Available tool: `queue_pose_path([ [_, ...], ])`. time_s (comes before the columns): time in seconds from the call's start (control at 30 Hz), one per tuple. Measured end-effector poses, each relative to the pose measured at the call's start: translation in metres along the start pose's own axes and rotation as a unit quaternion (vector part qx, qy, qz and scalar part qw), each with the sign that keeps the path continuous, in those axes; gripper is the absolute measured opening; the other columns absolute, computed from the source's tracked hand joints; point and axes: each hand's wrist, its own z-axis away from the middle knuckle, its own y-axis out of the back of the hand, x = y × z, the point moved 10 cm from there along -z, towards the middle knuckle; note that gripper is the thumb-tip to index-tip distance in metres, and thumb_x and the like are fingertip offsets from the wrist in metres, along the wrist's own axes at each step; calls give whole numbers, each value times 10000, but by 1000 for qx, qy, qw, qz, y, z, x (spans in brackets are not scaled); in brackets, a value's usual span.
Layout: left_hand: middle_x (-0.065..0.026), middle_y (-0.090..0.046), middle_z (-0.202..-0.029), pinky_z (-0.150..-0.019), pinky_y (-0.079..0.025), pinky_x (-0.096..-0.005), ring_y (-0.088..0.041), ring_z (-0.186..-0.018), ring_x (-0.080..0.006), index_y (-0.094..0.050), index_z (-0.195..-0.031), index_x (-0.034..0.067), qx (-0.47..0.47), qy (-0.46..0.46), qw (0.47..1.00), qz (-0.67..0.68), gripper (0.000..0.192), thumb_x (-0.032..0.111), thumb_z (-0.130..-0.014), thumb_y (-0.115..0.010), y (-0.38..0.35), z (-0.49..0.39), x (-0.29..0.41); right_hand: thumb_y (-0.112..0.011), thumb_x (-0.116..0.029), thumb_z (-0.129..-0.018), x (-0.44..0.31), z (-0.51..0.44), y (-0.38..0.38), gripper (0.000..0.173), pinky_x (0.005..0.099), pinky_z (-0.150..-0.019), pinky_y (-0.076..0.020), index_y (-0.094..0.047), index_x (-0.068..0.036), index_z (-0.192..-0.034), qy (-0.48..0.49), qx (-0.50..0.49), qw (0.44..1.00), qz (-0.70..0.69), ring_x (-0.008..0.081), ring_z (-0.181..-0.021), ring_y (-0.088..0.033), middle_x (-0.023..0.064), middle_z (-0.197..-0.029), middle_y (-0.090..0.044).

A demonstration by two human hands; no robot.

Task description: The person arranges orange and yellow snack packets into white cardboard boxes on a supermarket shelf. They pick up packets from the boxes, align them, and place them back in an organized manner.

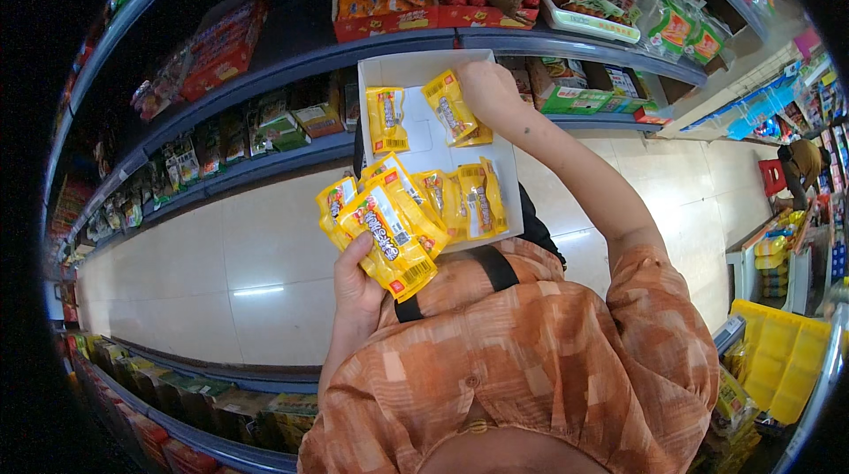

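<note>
A shallow white cardboard box [414,136] sits before me, apparently on my lap. Several yellow snack packets [464,202] stand in its near right part, and a single packet [386,119] lies along its left wall. My left hand [358,281] grips a fanned bunch of yellow snack packets [385,235] over the box's near left corner. At the far right corner, my right hand [487,89] is curled against the edge of a tilted yellow packet [450,108], its fingertips mostly hidden. Another packet [479,136] shows partly beneath that one.
Shelves [292,53] ahead hold red snack boxes [385,16], a white tray of packets [590,13] and green cartons [574,96]. Behind me runs another stocked shelf [219,401]. A yellow plastic bin [779,358] stands at right. Farther off, a person [799,165] bends near a red stool [771,177].
</note>
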Motion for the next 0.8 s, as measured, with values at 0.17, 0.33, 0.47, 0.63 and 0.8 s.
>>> queue_pose_path([
  [0.17,-158,-553,-1263,-1015,-424,-488,-546,-1159,-316,-405,-1340,38,-1,22,1000,6,596,88,-789,-626,-9,5,-4,-562,-90,-753,-64,38,13,150,399,-745,-508,-657,-56,-865,216,34,972,80,283,-883,-623,120,-890,-634],
  [0.33,-159,-560,-1250,-1012,-429,-485,-554,-1147,-319,-413,-1332,33,-19,2,1000,-3,588,82,-788,-630,-13,3,0,-588,-116,-753,-92,56,-19,135,343,-809,-472,-640,-64,-866,278,-15,949,150,241,-946,-593,85,-919,-608],
  [0.47,-154,-567,-1243,-1005,-437,-481,-560,-1138,-316,-422,-1326,35,3,0,1000,-3,575,67,-790,-626,-2,1,1,-625,-173,-768,-69,47,-37,206,394,-826,-467,-657,-36,-919,181,-57,943,274,265,-961,-591,115,-985,-621],
  [0.63,-153,-567,-1243,-1000,-442,-480,-561,-1137,-312,-424,-1326,38,5,3,1000,3,576,60,-788,-630,5,-2,1,-659,-295,-785,-60,40,-49,347,441,-888,-437,-655,-21,-998,159,-109,963,188,305,-1023,-568,150,-1078,-608],
  [0.8,-150,-566,-1246,-1007,-433,-488,-552,-1150,-315,-423,-1329,44,-9,3,1000,10,585,62,-784,-634,-7,1,0,-643,-377,-797,-50,34,-48,418,454,-972,-371,-629,-74,-1083,165,-89,973,135,321,-1167,-489,173,-1164,-563],
])
